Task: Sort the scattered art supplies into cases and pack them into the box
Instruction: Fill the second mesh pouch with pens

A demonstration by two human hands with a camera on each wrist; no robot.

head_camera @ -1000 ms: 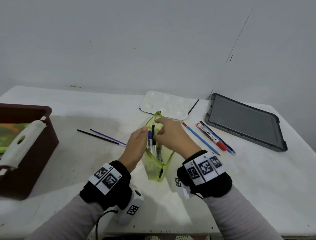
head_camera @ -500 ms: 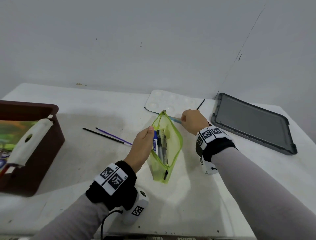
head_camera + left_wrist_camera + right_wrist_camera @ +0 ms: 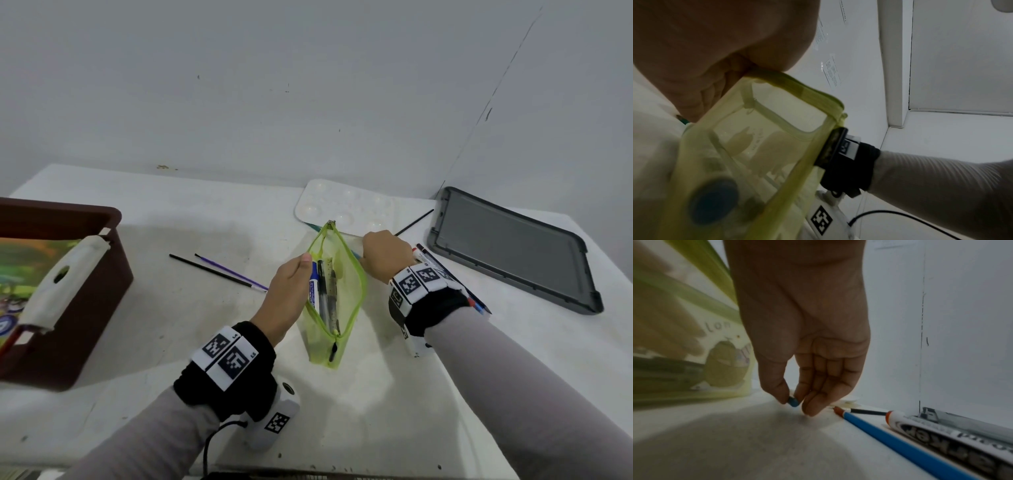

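A green see-through pouch [image 3: 346, 298] stands unzipped mid-table with a blue-capped marker [image 3: 313, 291] and pens inside. My left hand [image 3: 301, 270] pinches its left rim, thumb on the edge; the left wrist view shows the rim [image 3: 797, 91] in that hand [image 3: 725, 65]. My right hand [image 3: 368, 253] reaches down just right of the pouch. Its thumb and forefinger [image 3: 793, 395] pinch the rounded end of a thin teal stick [image 3: 793, 402] that lies on the table and runs behind the pouch [image 3: 311, 226]. A brown box [image 3: 113, 219] sits at the left.
A white palette [image 3: 346, 205] lies behind the pouch and a grey lid [image 3: 507, 246] at the right. A blue pencil [image 3: 900, 441] and markers [image 3: 941, 431] lie under my right wrist. Black and purple brushes [image 3: 219, 272] lie left of the pouch, a thin black one [image 3: 414, 222] by the palette.
My right hand has left the pouch's mouth and moved right and back, down to the table, where it now pinches the teal stick's end. My left hand still holds the rim.
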